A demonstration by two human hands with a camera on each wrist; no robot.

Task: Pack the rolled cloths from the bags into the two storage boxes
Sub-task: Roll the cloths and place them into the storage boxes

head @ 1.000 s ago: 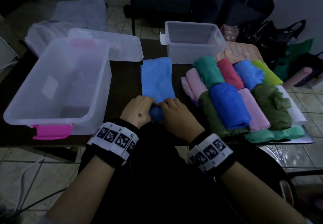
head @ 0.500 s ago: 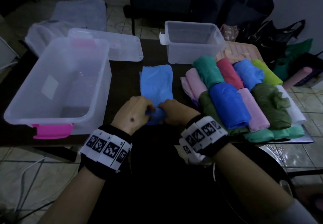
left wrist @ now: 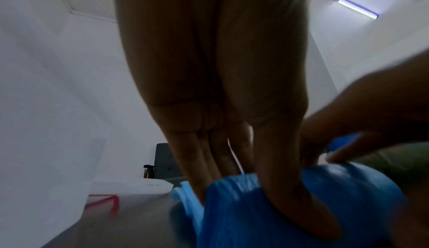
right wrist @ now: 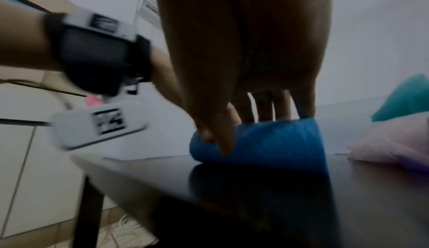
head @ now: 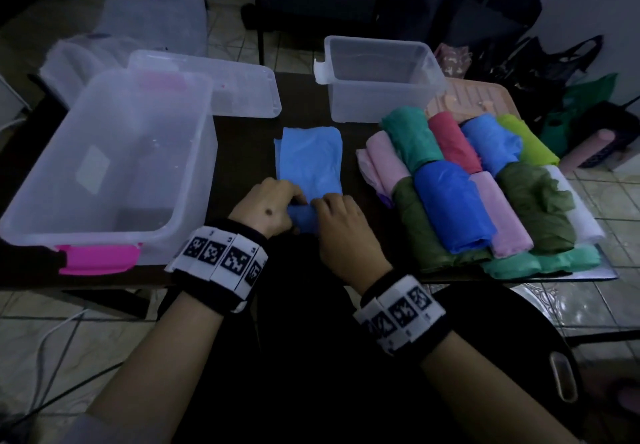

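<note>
Gripping the rolled near end of the blue cloth [head: 309,166], the left hand [head: 265,208] and right hand [head: 341,227] curl their fingers round it — its flat remainder lies between the large storage box [head: 104,173] and the pile of rolled cloths [head: 474,187]; the small storage box [head: 377,80] stands beyond the cloth.

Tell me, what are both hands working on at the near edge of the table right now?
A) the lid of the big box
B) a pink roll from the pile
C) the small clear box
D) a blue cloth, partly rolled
D: the left hand and right hand both grip the rolled near end of the blue cloth, whose far part lies flat on the table.
</note>
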